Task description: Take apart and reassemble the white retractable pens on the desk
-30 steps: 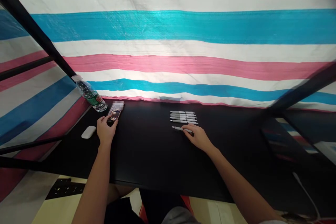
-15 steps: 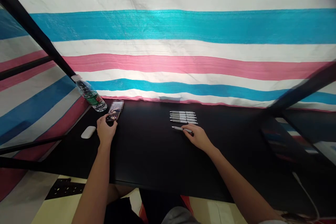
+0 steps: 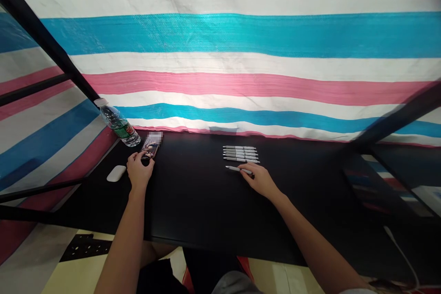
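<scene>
Fingers of my left hand [image 3: 139, 171] touch the near end of a phone [image 3: 150, 147] that lies on the black table with its screen lit; thumb and forefinger are apart around its lower edge. My right hand [image 3: 257, 177] pinches a white pen [image 3: 234, 168] by its right end, its tip pointing left. Just beyond that pen, several white pens [image 3: 240, 153] lie side by side in a neat stack of rows, all pointing left.
A white rounded case [image 3: 116, 173] lies left of my left hand. Behind it a clear water bottle [image 3: 121, 127] leans at the table's back left. A white cable [image 3: 401, 252] runs along the right side of the black table [image 3: 193, 206]. Striped sheeting hangs behind.
The picture on the phone's screen has changed and shows brighter. Both hands and the pens are where they were.
</scene>
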Action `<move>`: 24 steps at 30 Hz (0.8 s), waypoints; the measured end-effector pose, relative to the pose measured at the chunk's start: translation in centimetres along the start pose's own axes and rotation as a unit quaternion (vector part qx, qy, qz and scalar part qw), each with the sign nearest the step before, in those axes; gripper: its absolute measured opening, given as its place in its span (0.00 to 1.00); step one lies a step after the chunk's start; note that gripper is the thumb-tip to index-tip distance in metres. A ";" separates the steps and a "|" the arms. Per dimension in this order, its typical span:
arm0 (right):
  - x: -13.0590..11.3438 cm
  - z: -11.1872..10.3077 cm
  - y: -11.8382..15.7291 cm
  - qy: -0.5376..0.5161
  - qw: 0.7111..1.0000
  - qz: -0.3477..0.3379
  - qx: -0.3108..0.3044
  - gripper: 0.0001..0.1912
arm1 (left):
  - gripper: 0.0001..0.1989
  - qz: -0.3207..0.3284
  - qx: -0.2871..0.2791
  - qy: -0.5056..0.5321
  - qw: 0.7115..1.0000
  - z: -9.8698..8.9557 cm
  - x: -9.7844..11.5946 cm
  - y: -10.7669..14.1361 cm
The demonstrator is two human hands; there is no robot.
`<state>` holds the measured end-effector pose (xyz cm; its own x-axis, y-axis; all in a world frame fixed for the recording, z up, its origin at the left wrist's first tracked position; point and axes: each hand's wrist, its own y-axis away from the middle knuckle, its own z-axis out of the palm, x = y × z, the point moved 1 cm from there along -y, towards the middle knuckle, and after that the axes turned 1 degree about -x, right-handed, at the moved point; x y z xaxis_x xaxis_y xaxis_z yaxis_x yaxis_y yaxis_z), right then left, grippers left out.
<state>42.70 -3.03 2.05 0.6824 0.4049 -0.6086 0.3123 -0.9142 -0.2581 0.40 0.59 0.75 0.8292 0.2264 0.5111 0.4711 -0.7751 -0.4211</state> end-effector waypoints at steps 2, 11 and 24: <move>0.0 0.0 0.0 0.002 1.000 0.000 0.001 0.12 | 0.19 0.001 0.003 0.002 1.000 0.0 0.0 0.0; -0.1 0.0 0.0 -0.006 1.000 -0.002 0.005 0.12 | 0.18 0.000 0.008 0.010 1.000 -0.1 -0.1 0.0; 0.0 0.2 0.0 0.001 1.000 0.001 -0.003 0.11 | 0.14 0.129 0.027 0.027 0.991 -0.6 3.1 0.4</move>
<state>42.59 -3.03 1.91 0.6844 0.4034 -0.6073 0.3150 -0.9148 -0.2528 2.99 0.61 2.68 0.9070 -0.0080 0.4210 0.2628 -0.7705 -0.5808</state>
